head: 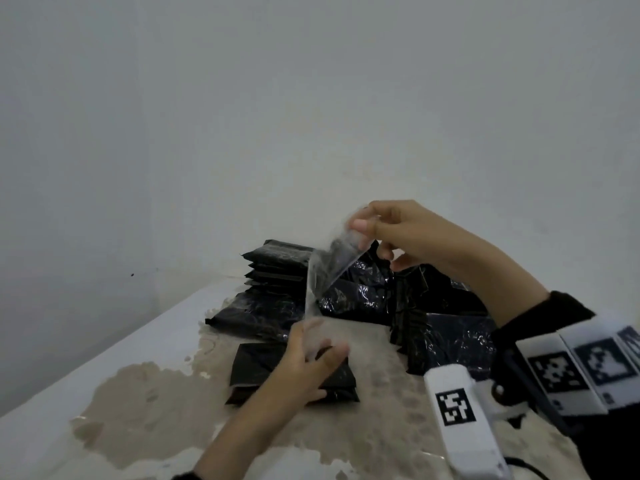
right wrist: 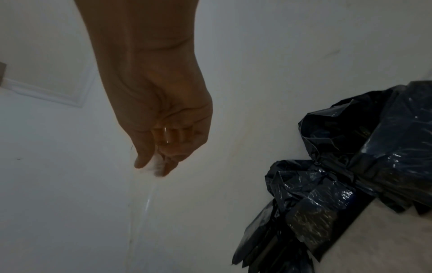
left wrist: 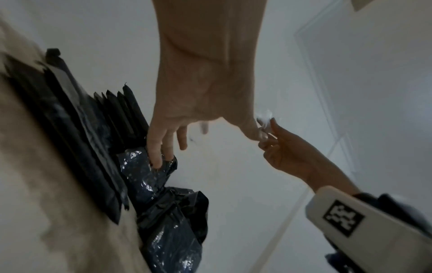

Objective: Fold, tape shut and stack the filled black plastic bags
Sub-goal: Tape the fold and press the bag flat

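- Desk [head: 104, 368]: one flat surface, pale at its left edge, with a mottled beige, worn-looking patch under the work.
- Stack [head: 277, 268]: one pile of flat, folded black plastic bags at the far side against the wall; the layers are too blurred to count.
- Loose bags [head: 360, 296]: crinkled, glossy black plastic heaped to the right of the stack; number unclear.
- Folded bag [head: 339, 379]: one flat, rectangular black packet on the desk nearest the person, partly under the left hand.
- Tape [head: 323, 271]: one clear, glossy strip stretched in the air between both hands.
- Right hand [head: 398, 230]: raised, pinching the tape's upper end.
- Left hand [head: 308, 362]: thumb and fingers holding the tape's lower end, above the folded bag.
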